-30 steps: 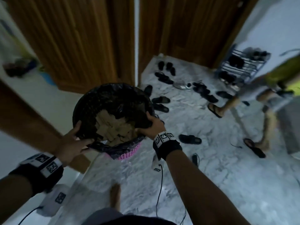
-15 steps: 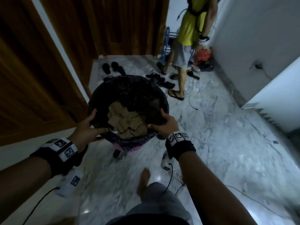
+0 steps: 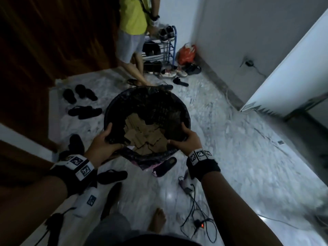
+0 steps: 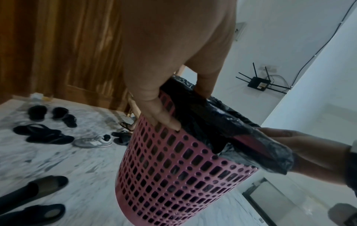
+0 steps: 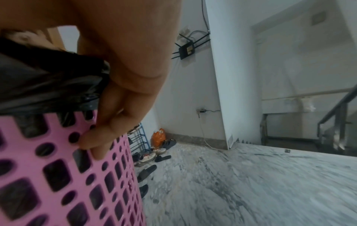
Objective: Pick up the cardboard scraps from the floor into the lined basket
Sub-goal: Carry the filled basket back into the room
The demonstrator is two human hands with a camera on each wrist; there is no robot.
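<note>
I carry a pink perforated basket (image 3: 156, 110) (image 4: 173, 175) (image 5: 58, 175) lined with a black plastic bag (image 4: 218, 116) above the marble floor. Brown cardboard scraps (image 3: 143, 137) fill its bottom. My left hand (image 3: 103, 144) (image 4: 168, 85) grips the near left rim, thumb inside on the liner, fingers down the outer wall. On the near right rim my right hand (image 3: 186, 141) (image 5: 115, 107) grips the same way. The basket tilts slightly toward me.
Another person in a yellow shirt (image 3: 133, 15) stands by a shoe rack (image 3: 159, 50) ahead. Black sandals (image 3: 83, 110) and shoes lie scattered on the floor (image 3: 230, 157). Cables and a charger (image 3: 198, 224) lie near my bare foot (image 3: 158, 221). A wooden door (image 3: 44, 41) stands left.
My view has swung right across the room with the basket still gripped in both hands. The person in yellow and the shoe rack now stand straight ahead.
</note>
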